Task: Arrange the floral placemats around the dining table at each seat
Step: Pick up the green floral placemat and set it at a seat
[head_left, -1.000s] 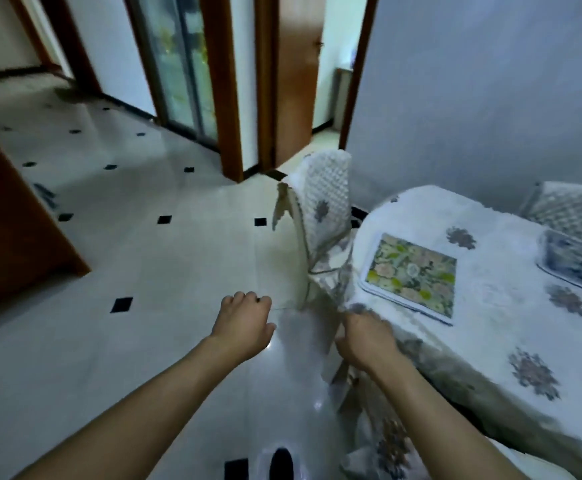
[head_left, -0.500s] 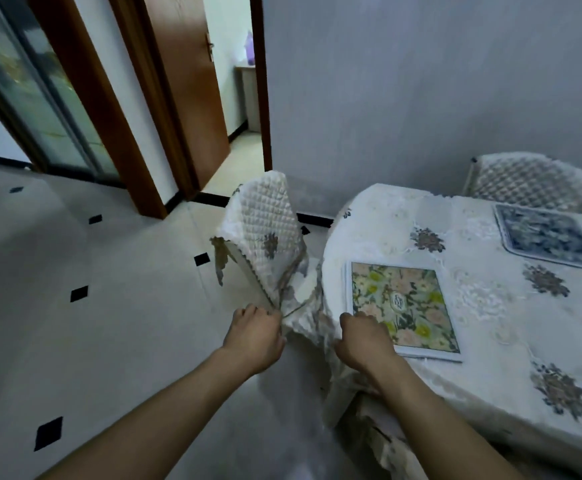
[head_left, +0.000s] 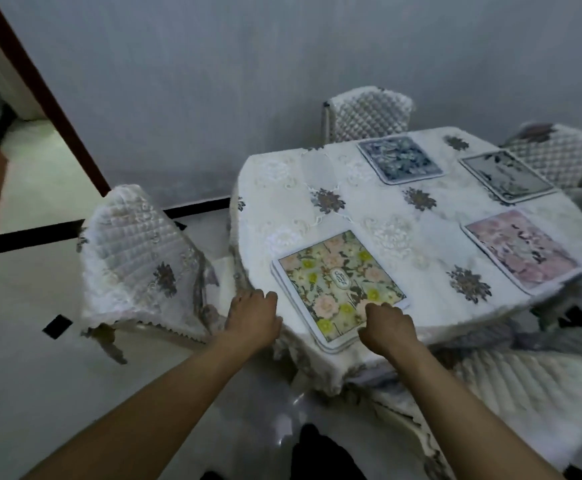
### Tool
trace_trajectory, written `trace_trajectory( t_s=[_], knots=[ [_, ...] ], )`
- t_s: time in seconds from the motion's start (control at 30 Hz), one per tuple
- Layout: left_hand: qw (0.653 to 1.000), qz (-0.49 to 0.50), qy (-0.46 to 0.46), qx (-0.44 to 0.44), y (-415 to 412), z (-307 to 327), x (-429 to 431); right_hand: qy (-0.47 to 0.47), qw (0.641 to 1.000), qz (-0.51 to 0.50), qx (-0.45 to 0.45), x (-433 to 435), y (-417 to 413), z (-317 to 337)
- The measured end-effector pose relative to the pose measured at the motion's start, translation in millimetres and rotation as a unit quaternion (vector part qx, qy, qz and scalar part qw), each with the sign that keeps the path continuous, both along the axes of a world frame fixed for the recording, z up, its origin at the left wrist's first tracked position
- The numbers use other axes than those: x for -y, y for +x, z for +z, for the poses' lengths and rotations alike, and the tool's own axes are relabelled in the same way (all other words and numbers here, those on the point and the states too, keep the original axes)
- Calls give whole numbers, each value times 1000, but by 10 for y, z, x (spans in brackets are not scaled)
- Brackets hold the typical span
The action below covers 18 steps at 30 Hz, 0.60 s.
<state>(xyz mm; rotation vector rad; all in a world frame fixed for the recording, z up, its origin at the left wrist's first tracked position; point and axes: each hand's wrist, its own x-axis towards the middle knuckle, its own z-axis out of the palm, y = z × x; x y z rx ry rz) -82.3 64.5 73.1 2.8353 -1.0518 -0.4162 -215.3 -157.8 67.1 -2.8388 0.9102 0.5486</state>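
Several floral placemats lie on the dining table (head_left: pixel 317 202), which is covered with a white lace cloth. The green and yellow placemat (head_left: pixel 334 282) is nearest me, the pink placemat (head_left: pixel 521 251) sits to its right, and the blue placemat (head_left: pixel 400 159) and grey placemat (head_left: pixel 507 176) lie at the far side. My right hand (head_left: pixel 388 327) has its fingers curled over the green mat's near right edge. My left hand (head_left: pixel 253 318) rests with its fingers curled on the cloth at the table's edge, left of that mat.
A quilted chair (head_left: pixel 133 258) stands left of the table, angled away. Two more covered chairs stand at the far side (head_left: pixel 367 112) and far right (head_left: pixel 552 154). A padded seat (head_left: pixel 525 396) is at the near right. A brown door frame (head_left: pixel 40 95) opens on the left.
My view has swung right from the floor and doorway onto the table. Both hands rose from the cloth's hanging edge; the right hand now lies on the green placemat.
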Motion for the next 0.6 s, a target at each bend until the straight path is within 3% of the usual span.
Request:
trace_trajectory(
  t_s=[0.13, 0.4, 0.6],
  knots=[
    [997, 24, -18, -70, 105, -236, 274, 0, 1000, -26, -15, 348, 152, -159],
    [960, 210, -31, -183, 210, -734, 765, 30, 998, -60, -1, 1256, 826, -712],
    [900, 340, -50, -267, 163, -1005, 1180, 39, 994, -87, 44, 1679, 1043, -1114]
  ],
)
